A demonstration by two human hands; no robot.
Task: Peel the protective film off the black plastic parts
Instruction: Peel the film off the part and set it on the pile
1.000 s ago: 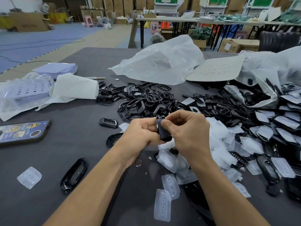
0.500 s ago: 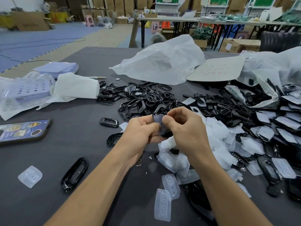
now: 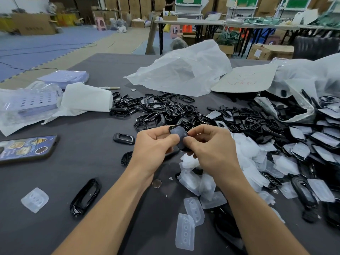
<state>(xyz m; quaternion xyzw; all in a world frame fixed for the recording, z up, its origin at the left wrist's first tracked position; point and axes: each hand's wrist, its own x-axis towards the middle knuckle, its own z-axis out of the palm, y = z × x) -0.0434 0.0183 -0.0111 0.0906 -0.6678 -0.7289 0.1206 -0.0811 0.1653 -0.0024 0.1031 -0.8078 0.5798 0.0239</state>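
While both hands meet above the dark grey table [image 3: 82, 162], a small black plastic part with a rounded outline [image 3: 178, 133] is held between them, clear of the surface and just in front of the pile of bare black plastic frames [image 3: 161, 109].

- Left hand [image 3: 154, 144]: fingers curled, thumb against the part's left edge; it grips the part.
- Right hand [image 3: 211, 150]: thumb and forefinger pinch the part's lower right edge, other fingers curled in.
- Part's upward face looks matte grey-blue; cannot tell whether film is lifted at the pinch.
- Heap of translucent white peeled films [image 3: 248, 153] lies under and right of the right hand.
- Filmed black parts [image 3: 322, 140] lie at far right.
- Round silver coin [image 3: 157, 183] lies under the left wrist.
- Glossy black oval frame [image 3: 85, 196] lies alone, near left.
- Sticker-covered phone [image 3: 25, 149] lies at the left edge.
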